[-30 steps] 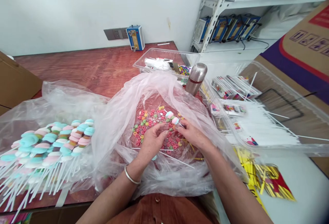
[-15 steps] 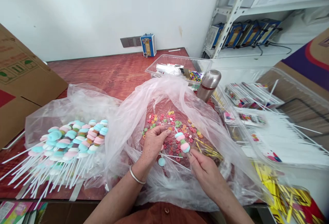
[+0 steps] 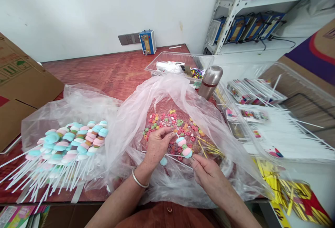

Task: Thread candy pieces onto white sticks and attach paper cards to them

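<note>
My right hand (image 3: 209, 174) is gripping the skewer (image 3: 184, 147) between thumb and finger, at its near end. The skewer leans to the left, over the candy rings (image 3: 180, 129). My left hand (image 3: 157, 147) is at its far tip, with thumb and fingers almost together; I cannot tell whether they hold something. One blue disc (image 3: 163, 161) lies just right of my left wrist. On the worktop (image 3: 104, 66), to the left, there is a pile of similar skewers (image 3: 70, 140).
</note>
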Motion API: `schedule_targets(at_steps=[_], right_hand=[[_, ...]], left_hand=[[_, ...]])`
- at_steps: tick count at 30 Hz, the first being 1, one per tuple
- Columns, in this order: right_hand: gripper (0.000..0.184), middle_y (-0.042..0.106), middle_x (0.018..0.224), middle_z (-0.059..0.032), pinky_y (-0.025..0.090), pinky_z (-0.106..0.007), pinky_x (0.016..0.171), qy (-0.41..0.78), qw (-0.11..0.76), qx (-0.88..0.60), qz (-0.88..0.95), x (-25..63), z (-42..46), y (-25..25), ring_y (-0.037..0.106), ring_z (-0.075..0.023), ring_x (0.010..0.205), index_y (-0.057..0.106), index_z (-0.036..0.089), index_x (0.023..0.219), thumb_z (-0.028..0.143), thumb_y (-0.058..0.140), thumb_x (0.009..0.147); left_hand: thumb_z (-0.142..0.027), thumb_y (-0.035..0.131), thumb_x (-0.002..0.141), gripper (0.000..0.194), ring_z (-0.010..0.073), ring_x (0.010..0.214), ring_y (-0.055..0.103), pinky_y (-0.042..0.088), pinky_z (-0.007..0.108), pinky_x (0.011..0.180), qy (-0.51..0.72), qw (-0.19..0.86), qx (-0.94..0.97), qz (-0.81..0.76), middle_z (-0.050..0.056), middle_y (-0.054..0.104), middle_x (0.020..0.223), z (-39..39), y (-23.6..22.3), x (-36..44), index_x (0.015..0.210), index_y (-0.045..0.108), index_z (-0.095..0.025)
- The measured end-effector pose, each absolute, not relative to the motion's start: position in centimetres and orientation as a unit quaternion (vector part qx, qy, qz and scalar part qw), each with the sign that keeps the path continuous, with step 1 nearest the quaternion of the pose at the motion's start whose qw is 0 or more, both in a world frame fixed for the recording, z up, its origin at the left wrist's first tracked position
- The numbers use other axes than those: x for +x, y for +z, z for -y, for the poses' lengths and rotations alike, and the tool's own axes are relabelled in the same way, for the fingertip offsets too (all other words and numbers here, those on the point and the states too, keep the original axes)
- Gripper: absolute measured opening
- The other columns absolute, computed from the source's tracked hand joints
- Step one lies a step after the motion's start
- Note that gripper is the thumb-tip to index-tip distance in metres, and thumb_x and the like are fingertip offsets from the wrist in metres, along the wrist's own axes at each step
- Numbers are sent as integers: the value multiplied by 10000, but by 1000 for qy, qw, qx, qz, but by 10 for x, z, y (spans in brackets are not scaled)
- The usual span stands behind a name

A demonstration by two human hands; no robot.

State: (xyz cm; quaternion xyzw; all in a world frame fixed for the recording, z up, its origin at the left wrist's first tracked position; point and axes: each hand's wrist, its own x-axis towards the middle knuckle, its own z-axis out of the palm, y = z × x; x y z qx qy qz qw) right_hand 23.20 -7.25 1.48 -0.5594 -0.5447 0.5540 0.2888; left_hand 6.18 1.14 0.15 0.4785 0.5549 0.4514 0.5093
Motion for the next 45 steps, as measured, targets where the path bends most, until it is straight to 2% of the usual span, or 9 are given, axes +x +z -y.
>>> schedule_targets(at_steps=[6, 16, 23, 27, 30, 34, 37, 40, 45], right_hand=[[346, 326, 460, 95, 214, -228, 407, 608, 296, -559, 480, 228, 72, 22, 278, -93, 393, 558, 195, 797, 487, 410, 908], [374, 340, 446, 96, 225, -219, 402, 611, 321, -555, 464, 218, 73, 21, 286, -88, 391, 586, 176, 830, 502, 418, 904], [308, 358, 472, 85, 221, -220, 415, 592, 320, -565, 478, 216, 73, 20, 306, -89, 423, 438, 222, 719, 458, 395, 912], [324, 355, 480, 81, 244, -227, 429, 571, 318, -576, 491, 216, 70, 21, 323, -100, 436, 425, 229, 709, 458, 368, 931], [333, 389, 505, 66, 290, -234, 463, 528, 318, -589, 523, 222, 64, 16, 371, -114, 469, 439, 229, 693, 452, 375, 933], [347, 452, 525, 55, 332, -248, 489, 456, 336, -638, 522, 246, 56, 7, 422, -125, 460, 468, 231, 710, 468, 364, 941], [350, 553, 548, 28, 377, -259, 510, 430, 318, -675, 507, 263, 53, 4, 511, -146, 474, 534, 225, 777, 473, 355, 948], [342, 599, 561, 16, 387, -262, 502, 457, 315, -658, 509, 267, 55, 2, 573, -172, 507, 582, 222, 892, 482, 367, 946], [323, 674, 681, -7, 387, -273, 479, 490, 291, -647, 507, 257, 65, -9, 611, -173, 473, 586, 218, 940, 443, 354, 940]], left_hand=[[-201, 698, 782, 144, 167, 828, 719, 579, 287, 778, 459, 454, 541, -539, 31, 781, 915, -11, -3, 62, 906, 772, -200], [-219, 654, 827, 154, 166, 831, 708, 567, 288, 778, 444, 421, 593, -524, 31, 772, 918, -7, -11, 61, 943, 755, -203], [-227, 652, 829, 138, 165, 775, 696, 556, 284, 735, 438, 422, 602, -518, 32, 763, 861, -1, -11, 62, 916, 755, -195], [-196, 616, 850, 159, 173, 811, 697, 558, 293, 754, 416, 441, 627, -489, 43, 761, 889, 4, -6, 66, 924, 757, -198], [-226, 579, 887, 212, 179, 871, 709, 570, 303, 803, 416, 449, 624, -487, 48, 763, 966, 5, -6, 66, 1032, 731, -203], [-235, 492, 946, 373, 158, 868, 715, 579, 299, 793, 410, 416, 636, -505, 48, 738, 1095, 2, -10, 58, 1310, 573, -233], [-183, 529, 928, 253, 181, 929, 682, 542, 328, 851, 358, 299, 726, -506, 48, 738, 1024, 0, -11, 49, 1126, 681, -229], [-170, 586, 900, 145, 201, 890, 642, 503, 360, 850, 267, 238, 807, -471, 46, 720, 915, 3, -9, 47, 914, 722, -219], [-185, 632, 866, 91, 253, 919, 581, 438, 423, 857, 160, 147, 842, -494, 65, 682, 906, 16, -8, 46, 861, 715, -219]])
